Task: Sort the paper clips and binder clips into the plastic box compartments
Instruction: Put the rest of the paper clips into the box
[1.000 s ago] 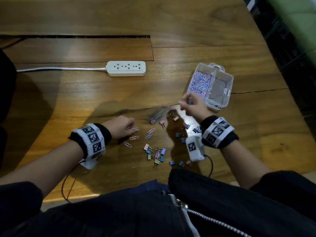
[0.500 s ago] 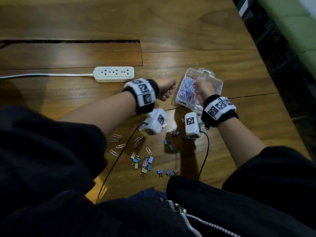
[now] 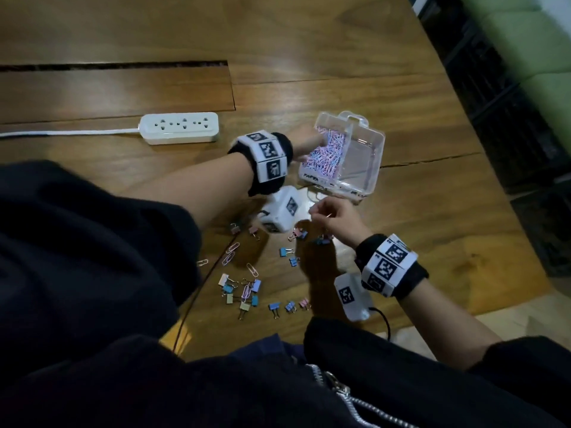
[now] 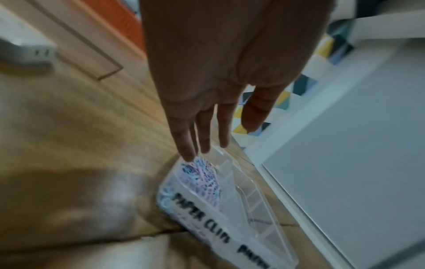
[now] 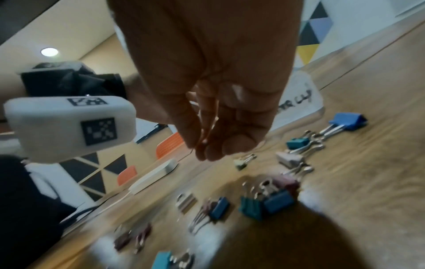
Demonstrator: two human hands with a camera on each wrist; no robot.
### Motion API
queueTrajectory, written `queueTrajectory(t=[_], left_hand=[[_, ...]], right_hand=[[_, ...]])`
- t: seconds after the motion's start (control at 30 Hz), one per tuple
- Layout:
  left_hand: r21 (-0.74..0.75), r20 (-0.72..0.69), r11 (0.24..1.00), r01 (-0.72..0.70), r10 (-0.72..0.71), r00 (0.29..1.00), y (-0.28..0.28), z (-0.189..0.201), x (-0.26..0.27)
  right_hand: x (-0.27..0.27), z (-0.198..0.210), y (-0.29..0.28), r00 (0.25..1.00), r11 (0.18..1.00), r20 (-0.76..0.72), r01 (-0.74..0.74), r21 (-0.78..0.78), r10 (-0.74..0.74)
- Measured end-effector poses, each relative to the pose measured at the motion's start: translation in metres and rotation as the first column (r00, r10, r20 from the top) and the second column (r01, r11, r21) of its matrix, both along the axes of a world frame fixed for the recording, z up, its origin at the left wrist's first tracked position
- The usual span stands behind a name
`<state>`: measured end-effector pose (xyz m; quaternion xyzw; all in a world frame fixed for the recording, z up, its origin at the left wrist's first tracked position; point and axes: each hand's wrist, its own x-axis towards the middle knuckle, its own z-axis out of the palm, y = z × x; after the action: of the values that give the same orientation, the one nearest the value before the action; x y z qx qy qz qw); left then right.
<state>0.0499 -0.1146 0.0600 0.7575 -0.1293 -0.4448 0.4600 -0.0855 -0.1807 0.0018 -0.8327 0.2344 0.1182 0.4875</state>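
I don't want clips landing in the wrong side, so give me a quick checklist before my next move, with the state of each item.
1. Plastic box is open and in reach: ok.
2. Paper clip compartment holds only paper clips: ok.
3. Left hand is open above that compartment, nothing in it: ok.
4. Right hand holds a clip: cannot tell, fingers curled, contents hidden.
5. Binder clips sorted: not ok, many on the table.
6. Loose paper clips sorted: not ok.

Counter (image 3: 309,41) is looking like glossy varnished wood, box (image 3: 375,159) is showing clear shiny plastic, binder clips (image 5: 279,200) are sporting metal handles.
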Motion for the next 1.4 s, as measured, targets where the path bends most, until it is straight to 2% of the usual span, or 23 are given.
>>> queueTrajectory(t=[0.13,0.23,0.33,0.4,0.43,0.5,0.6,0.73,0.8,0.87,0.93,1.0,1.03,1.1,1.2,1.27,1.33,1.4], left_hand=[[0.225,0.243,0.962,0.158,-0.213,0.946,0.062,-0.01,-0.004],[0.463,0.363,0.879,0.115,-0.307,0.88,0.124,-0.029,-0.013],[0.691,0.4,0.723,-0.018,-0.361,0.843,0.183,-0.049,-0.028],[0.78,0.343,0.621,-0.075,-0.324,0.882,0.213,-0.059,-0.041],[0.792,0.309,0.603,-0.09,-0.269,0.912,0.223,-0.061,-0.047],[0.778,0.311,0.614,-0.135,-0.19,0.931,0.233,-0.067,-0.058],[0.737,0.383,0.648,-0.193,-0.166,0.909,0.234,-0.073,-0.068],[0.548,0.44,0.827,-0.13,-0.152,0.885,0.227,-0.079,-0.081],[0.452,0.467,0.885,-0.11,-0.13,0.875,0.228,-0.077,-0.084],[0.457,0.483,0.878,-0.143,-0.11,0.868,0.232,-0.076,-0.084],[0.552,0.448,0.818,-0.164,-0.125,0.885,0.238,-0.076,-0.084],[0.606,0.379,0.78,-0.157,-0.11,0.919,0.241,-0.075,-0.088],[0.602,0.362,0.784,-0.152,-0.099,0.927,0.241,-0.075,-0.09],[0.558,0.384,0.819,-0.132,-0.114,0.916,0.237,-0.077,-0.095],[0.461,0.407,0.875,-0.152,-0.056,0.912,0.232,-0.076,-0.097],[0.447,0.425,0.883,-0.145,-0.066,0.903,0.231,-0.075,-0.098],[0.51,0.462,0.855,-0.098,-0.177,0.869,0.23,-0.074,-0.102],[0.549,0.5,0.829,-0.107,-0.223,0.837,0.23,-0.073,-0.103]], right_hand=[[-0.001,0.001,0.038,0.952,0.956,-0.103,-0.294,-0.028,0.289],[-0.002,-0.002,0.067,0.879,0.872,-0.145,-0.472,-0.126,0.455],[-0.002,-0.011,0.092,0.839,0.818,-0.238,-0.536,-0.208,0.489],[-0.005,-0.014,0.106,0.833,0.801,-0.286,-0.542,-0.254,0.473],[-0.005,-0.014,0.111,0.832,0.792,-0.299,-0.544,-0.277,0.467],[-0.006,-0.012,0.115,0.824,0.768,-0.315,-0.558,-0.314,0.471],[-0.004,-0.013,0.116,0.819,0.743,-0.328,-0.569,-0.352,0.471],[-0.002,-0.019,0.114,0.832,0.783,-0.343,-0.538,-0.312,0.435],[-0.004,-0.021,0.115,0.833,0.798,-0.355,-0.53,-0.288,0.425],[-0.006,-0.021,0.111,0.863,0.837,-0.308,-0.481,-0.262,0.4],[-0.008,-0.02,0.105,0.919,0.908,-0.22,-0.37,-0.195,0.327],[-0.008,-0.02,0.098,0.969,0.977,-0.129,-0.213,-0.014,0.21],[-0.009,-0.019,0.095,0.983,0.984,-0.103,-0.138,0.115,0.15],[-0.008,-0.017,0.092,0.995,0.934,-0.089,-0.015,0.358,0.051],[-0.003,-0.012,0.092,0.993,0.831,-0.103,0.103,0.547,-0.055],[0.0,-0.01,0.096,0.991,0.815,-0.107,0.124,0.566,-0.076],[0.002,-0.009,0.101,0.994,0.849,-0.101,0.088,0.521,-0.041],[0.004,-0.009,0.108,0.995,0.88,-0.101,0.043,0.474,0.006]])
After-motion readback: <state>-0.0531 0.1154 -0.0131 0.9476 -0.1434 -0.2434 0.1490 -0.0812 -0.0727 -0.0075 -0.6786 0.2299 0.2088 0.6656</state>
